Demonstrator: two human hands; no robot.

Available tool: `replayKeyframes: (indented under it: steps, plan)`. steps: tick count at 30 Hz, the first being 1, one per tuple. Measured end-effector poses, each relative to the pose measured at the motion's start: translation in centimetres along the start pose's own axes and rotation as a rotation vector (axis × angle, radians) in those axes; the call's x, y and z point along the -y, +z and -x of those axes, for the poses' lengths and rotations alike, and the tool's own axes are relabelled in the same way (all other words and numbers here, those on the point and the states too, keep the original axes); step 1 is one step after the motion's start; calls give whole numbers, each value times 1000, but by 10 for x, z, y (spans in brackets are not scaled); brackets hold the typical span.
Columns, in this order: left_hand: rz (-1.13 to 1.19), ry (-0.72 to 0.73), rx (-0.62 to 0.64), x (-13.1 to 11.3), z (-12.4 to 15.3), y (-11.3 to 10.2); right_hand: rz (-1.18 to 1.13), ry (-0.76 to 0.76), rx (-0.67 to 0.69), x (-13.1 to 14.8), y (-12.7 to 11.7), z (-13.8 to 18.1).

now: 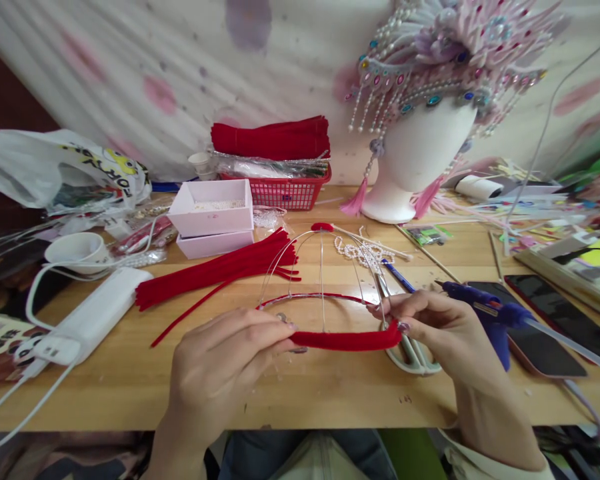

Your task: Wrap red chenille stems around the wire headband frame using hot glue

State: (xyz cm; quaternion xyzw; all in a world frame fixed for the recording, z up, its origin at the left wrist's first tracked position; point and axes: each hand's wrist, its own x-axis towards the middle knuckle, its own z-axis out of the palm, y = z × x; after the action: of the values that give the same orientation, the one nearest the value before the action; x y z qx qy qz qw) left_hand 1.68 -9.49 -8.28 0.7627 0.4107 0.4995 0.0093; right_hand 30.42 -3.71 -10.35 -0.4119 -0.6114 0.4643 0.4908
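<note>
Both my hands hold a thin wire frame shaped like a domed crown, just above the wooden table. Its front rim is wrapped in red fuzzy pipe cleaner. My left hand pinches the left end of the red wrapped rim, fingers closed. My right hand pinches the right end, where the red wrapping stops. A small red cap tops the wire frame. A bundle of loose red pipe cleaners lies to the left of the frame.
A blue glue gun and scissors lie by my right hand, phones beyond. A white power bank with cable sits left. Behind are pink boxes, a red basket and a beaded headdress on a white mannequin head.
</note>
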Motion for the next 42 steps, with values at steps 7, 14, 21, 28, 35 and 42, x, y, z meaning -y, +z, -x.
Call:
replayKeyframes:
  steps: [7, 14, 21, 28, 35, 42]
  plan:
    - [-10, 21, -22, 1, 0, 0, 31, -31, -14, -1, 0, 0]
    - [87, 30, -28, 3, -4, -1, 61, -57, -7, -1, 0, 0]
    - [61, 9, -51, 1, -1, -1, 26, -58, -4, 3, 4, 0]
    - [111, -9, -102, 7, 0, -2, 5, -78, -5, 2, 7, 1]
    - [81, -44, -117, 9, 8, 2, 22, -68, -4, 1, 6, 4]
    - [-109, -10, -112, 2, 10, 1, 60, -20, -7, 14, 10, 8]
